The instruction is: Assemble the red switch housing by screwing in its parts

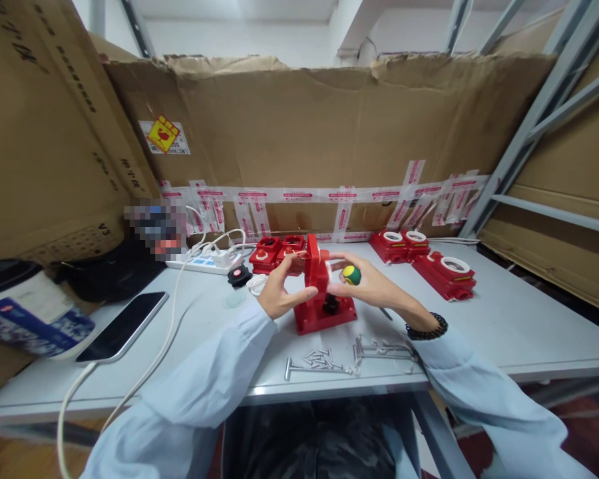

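My left hand (pixel 278 291) grips the left side of a red plastic housing (pixel 313 271), thumb across its near face. The housing stands on edge above a flat red base plate (pixel 324 320), with a small black part (pixel 331 304) between them. On the other side, my right hand (pixel 372 287) steadies the housing with its fingertips. Tucked in that same hand is a screwdriver (pixel 351 275) with a green and yellow handle; a dark shaft shows below the wrist. Loose screws (pixel 322 360) and T-shaped metal rods (pixel 319 370) lie in front of the base plate.
More red housings (pixel 445 274) with white rings sit at the right, others (pixel 265 255) behind my left hand. A black knob (pixel 239 275), power strip (pixel 209 265), phone (pixel 124 326) with white cable and a tub (pixel 30 313) occupy the left. Cardboard (pixel 304 126) walls the back.
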Available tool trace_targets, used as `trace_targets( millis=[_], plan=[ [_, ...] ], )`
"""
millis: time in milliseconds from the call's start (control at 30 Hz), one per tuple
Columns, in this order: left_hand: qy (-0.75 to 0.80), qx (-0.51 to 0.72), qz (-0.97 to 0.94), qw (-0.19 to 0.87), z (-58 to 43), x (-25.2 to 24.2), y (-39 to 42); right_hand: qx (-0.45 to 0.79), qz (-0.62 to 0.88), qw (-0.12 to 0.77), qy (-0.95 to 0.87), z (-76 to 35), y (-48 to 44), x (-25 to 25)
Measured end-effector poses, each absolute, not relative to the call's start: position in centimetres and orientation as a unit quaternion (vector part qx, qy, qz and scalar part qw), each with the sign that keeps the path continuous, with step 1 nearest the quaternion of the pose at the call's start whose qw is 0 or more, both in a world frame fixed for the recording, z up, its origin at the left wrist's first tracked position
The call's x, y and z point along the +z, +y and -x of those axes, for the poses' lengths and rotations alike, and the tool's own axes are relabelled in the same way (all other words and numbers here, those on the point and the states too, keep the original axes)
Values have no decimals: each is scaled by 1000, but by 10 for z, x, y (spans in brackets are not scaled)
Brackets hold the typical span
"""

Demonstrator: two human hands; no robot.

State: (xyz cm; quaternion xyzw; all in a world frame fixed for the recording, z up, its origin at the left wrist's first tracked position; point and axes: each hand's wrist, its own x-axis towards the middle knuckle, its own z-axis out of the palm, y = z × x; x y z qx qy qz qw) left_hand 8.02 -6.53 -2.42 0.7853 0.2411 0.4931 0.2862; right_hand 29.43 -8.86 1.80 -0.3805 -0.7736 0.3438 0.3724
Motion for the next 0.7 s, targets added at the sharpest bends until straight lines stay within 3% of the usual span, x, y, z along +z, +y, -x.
trace_targets(
  millis=[500,600,700],
  plan=[
    [244,492,-776,310,-80,-26,-66,438,392,353,-728,-294,-88,19],
    [245,490,-774,318,-81,-24,-67,385,370,381,-755,-294,-88,19],
    [264,498,-737,372,-84,-21,-68,257,372,416,-789,-290,-92,19]
  ],
)
